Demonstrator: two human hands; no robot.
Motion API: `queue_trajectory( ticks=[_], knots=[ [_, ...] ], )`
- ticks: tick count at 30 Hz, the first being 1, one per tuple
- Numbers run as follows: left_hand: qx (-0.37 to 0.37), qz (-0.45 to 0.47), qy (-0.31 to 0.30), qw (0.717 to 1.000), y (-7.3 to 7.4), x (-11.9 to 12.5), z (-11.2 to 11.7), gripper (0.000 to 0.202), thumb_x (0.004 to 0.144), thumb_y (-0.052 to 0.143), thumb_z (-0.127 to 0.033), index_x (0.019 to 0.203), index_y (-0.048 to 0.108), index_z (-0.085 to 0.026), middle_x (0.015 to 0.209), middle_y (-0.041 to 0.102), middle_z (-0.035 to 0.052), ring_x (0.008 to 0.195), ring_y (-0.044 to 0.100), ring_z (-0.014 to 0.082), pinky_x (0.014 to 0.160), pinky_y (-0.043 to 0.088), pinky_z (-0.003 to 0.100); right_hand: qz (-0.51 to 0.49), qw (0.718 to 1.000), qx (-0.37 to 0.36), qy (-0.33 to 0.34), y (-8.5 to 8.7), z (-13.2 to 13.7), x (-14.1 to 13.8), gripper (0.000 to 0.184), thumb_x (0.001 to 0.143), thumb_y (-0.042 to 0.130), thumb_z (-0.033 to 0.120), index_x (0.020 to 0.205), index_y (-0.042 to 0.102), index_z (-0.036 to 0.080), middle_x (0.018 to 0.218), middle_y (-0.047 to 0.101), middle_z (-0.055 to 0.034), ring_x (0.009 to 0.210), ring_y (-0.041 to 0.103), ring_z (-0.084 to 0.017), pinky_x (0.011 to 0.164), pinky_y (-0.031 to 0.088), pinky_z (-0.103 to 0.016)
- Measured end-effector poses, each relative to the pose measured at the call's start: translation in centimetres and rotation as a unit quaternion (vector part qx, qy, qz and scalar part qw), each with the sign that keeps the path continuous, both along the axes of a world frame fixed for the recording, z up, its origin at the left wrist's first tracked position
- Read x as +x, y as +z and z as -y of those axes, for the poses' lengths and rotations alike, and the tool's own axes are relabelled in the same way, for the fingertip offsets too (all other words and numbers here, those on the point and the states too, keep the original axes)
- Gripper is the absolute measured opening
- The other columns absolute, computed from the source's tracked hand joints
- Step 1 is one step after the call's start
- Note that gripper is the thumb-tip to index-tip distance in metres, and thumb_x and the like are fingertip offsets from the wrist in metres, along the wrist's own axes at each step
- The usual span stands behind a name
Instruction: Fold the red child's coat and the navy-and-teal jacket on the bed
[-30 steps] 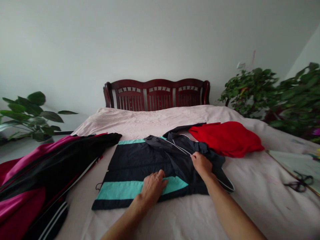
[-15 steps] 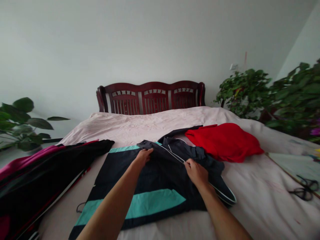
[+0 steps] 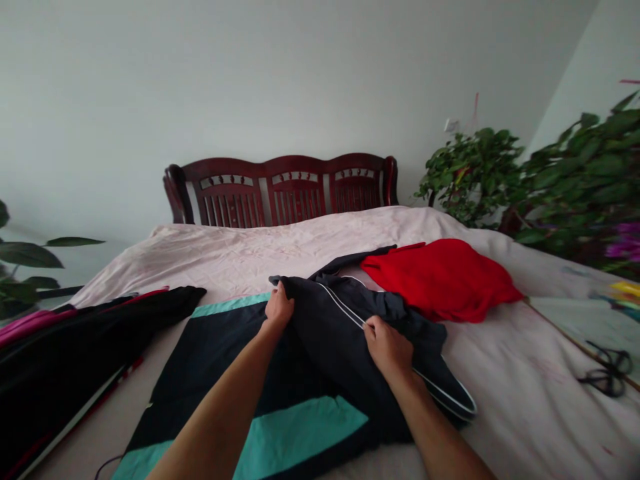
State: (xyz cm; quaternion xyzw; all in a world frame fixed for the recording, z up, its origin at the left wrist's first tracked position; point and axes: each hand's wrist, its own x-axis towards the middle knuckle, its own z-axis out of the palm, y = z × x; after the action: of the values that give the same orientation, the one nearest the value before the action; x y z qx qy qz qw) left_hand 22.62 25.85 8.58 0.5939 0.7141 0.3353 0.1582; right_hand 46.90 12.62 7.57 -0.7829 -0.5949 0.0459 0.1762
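A dark navy jacket with white piping [image 3: 345, 347] lies folded on itself, on top of a flat navy panel with teal bands [image 3: 215, 353]. My left hand [image 3: 278, 310] pinches the jacket's dark fabric at its upper edge, close to the teal band at the far side. My right hand [image 3: 387, 347] grips the white-piped edge further right. A bright red garment [image 3: 440, 280] lies just beyond my right hand, touching the jacket's far edge.
The garments lie on a bed with a pale pink sheet [image 3: 250, 260] and a dark red wooden headboard [image 3: 280, 190]. A black and magenta garment [image 3: 75, 327] lies at the left. Black scissors [image 3: 607, 373] rest on a pale board [image 3: 580, 320] at the right. Leafy plants [image 3: 565, 180] stand behind it.
My left hand has moved from the lower teal band up to the jacket's far edge and taken hold there. The dark fabric now covers more of the panel, and the view has swung slightly.
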Motion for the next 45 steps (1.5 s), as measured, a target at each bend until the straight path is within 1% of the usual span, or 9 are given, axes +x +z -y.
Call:
queue_trajectory(
  ticks=[7, 9, 14, 18, 24, 28, 32, 36, 45],
  knots=[
    [0.028, -0.070, 0.036, 0.997, -0.1, 1.4, 3.2, 0.084, 0.083, 0.062, -0.025, 0.153, 0.019, -0.008, 0.156, 0.027, 0.0295, 0.141, 0.037, 0.0386, 0.110, 0.036, 0.049, -0.001, 0.999, 0.033, -0.003, -0.3, -0.1, 0.0, 0.026, 0.099, 0.042, 0.036, 0.114, 0.061, 0.028, 0.111, 0.074, -0.0021, 0.096, 0.069, -0.021, 0.070, 0.042, -0.029],
    [0.069, -0.105, -0.017, 0.992, 0.1, 2.1, 4.8, 0.080, 0.088, 0.058, -0.030, 0.154, 0.018, -0.009, 0.161, 0.020, 0.0257, 0.147, 0.027, 0.0364, 0.116, 0.030, 0.049, 0.003, 0.999, 0.047, 0.013, -0.3, 0.0, 0.0, 0.030, 0.098, 0.044, 0.039, 0.121, 0.058, 0.027, 0.118, 0.072, -0.0035, 0.102, 0.068, -0.021, 0.074, 0.044, -0.029],
    [0.103, -0.242, -0.267, 0.927, -2.0, 2.8, 9.2, 0.057, 0.096, 0.047, -0.043, 0.149, 0.040, -0.024, 0.156, 0.039, 0.0134, 0.146, 0.031, 0.0326, 0.118, 0.027, 0.051, 0.028, 0.999, -0.013, 0.015, -0.1, -0.1, 0.3, 0.030, 0.095, 0.049, 0.046, 0.114, 0.063, 0.029, 0.109, 0.074, -0.0048, 0.100, 0.069, -0.024, 0.076, 0.045, -0.031],
    [0.055, -0.279, -0.302, 0.910, -3.1, 1.9, 11.0, 0.055, 0.099, 0.043, -0.043, 0.147, 0.044, -0.018, 0.155, 0.041, 0.0172, 0.145, 0.034, 0.0309, 0.119, 0.028, 0.047, 0.028, 0.999, -0.035, -0.017, 0.1, -0.3, 0.8, 0.031, 0.096, 0.044, 0.046, 0.114, 0.063, 0.029, 0.111, 0.074, -0.0064, 0.101, 0.069, -0.023, 0.077, 0.045, -0.031],
    [0.024, -0.240, -0.324, 0.915, -1.8, -2.4, 14.3, 0.055, 0.094, 0.054, -0.035, 0.147, 0.046, -0.022, 0.158, 0.038, 0.0137, 0.145, 0.035, 0.0277, 0.119, 0.028, 0.042, 0.026, 0.999, -0.032, -0.008, 0.4, 0.0, 0.9, 0.033, 0.097, 0.043, 0.046, 0.116, 0.063, 0.027, 0.113, 0.073, -0.0089, 0.101, 0.069, -0.025, 0.077, 0.045, -0.034],
    [-0.047, -0.249, -0.200, 0.946, -0.4, -8.4, 17.6, 0.045, 0.092, 0.054, -0.032, 0.137, 0.057, -0.028, 0.148, 0.052, 0.0067, 0.138, 0.045, 0.0232, 0.117, 0.030, 0.035, 0.024, 0.999, -0.023, -0.008, 0.5, 0.2, 0.7, 0.035, 0.097, 0.043, 0.044, 0.118, 0.064, 0.026, 0.112, 0.073, -0.0111, 0.095, 0.070, -0.025, 0.072, 0.044, -0.034],
    [-0.119, -0.263, 0.022, 0.957, 0.7, -15.9, 20.6, 0.041, 0.092, 0.049, -0.029, 0.129, 0.060, -0.015, 0.133, 0.059, 0.0204, 0.120, 0.058, 0.0327, 0.098, 0.045, 0.043, 0.029, 0.999, 0.017, 0.009, 0.3, 0.2, 0.6, 0.035, 0.097, 0.043, 0.039, 0.123, 0.062, 0.026, 0.121, 0.069, -0.0107, 0.096, 0.069, -0.025, 0.071, 0.045, -0.034],
    [-0.158, -0.235, 0.096, 0.954, 0.8, -21.0, 22.1, 0.036, 0.089, 0.054, -0.033, 0.115, 0.065, -0.011, 0.118, 0.067, 0.0212, 0.110, 0.064, 0.0322, 0.088, 0.048, 0.037, 0.050, 0.998, 0.036, 0.030, -0.2, 0.1, 0.6, 0.035, 0.095, 0.044, 0.033, 0.123, 0.063, 0.024, 0.121, 0.069, -0.0100, 0.098, 0.068, -0.025, 0.073, 0.045, -0.034],
    [-0.106, -0.186, 0.103, 0.971, 2.5, -19.0, 21.6, 0.042, 0.090, 0.052, -0.032, 0.129, 0.060, -0.020, 0.117, 0.072, 0.0119, 0.109, 0.066, 0.0274, 0.082, 0.048, 0.031, 0.068, 0.988, 0.126, 0.065, -0.3, 0.4, 0.8, 0.037, 0.090, 0.048, 0.025, 0.121, 0.065, 0.018, 0.120, 0.067, -0.0127, 0.106, 0.062, -0.029, 0.087, 0.047, -0.041]
  ],
)
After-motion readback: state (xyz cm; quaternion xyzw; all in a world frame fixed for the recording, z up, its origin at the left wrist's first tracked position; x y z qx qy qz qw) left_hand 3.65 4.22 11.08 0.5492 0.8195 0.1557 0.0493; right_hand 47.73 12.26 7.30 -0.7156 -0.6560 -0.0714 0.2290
